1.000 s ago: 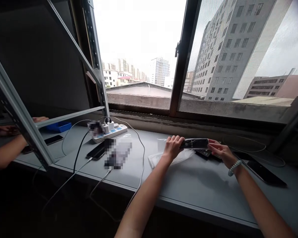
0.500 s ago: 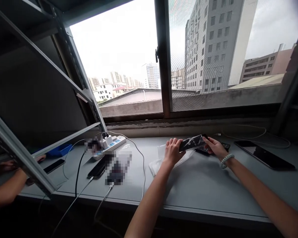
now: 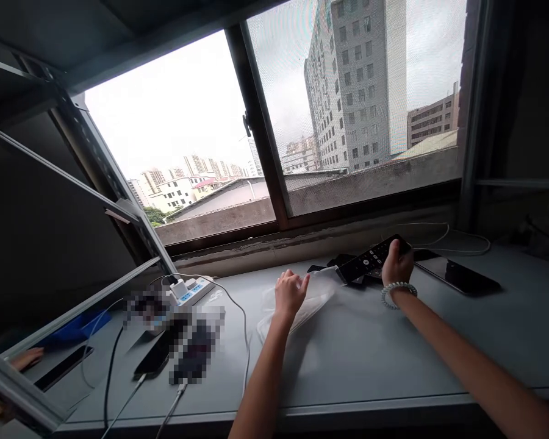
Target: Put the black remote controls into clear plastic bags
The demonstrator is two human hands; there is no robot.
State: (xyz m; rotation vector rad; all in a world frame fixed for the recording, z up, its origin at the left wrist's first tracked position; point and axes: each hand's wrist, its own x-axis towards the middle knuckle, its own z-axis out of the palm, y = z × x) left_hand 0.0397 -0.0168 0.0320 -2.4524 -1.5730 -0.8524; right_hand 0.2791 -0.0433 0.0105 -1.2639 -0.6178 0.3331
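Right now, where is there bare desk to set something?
Widest: the desk between left forearm and right forearm, from plastic bag to front edge. Another: right of the right forearm, in front of the dark-screened device. Crowded: around the power strip and phone, and around the remote.

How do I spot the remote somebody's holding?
Find the big window, then the grey table below. There, the right hand with a pale bracelet grips the black remote. Unlike the shiny device and dark things nearby, it's held up, buttons showing.
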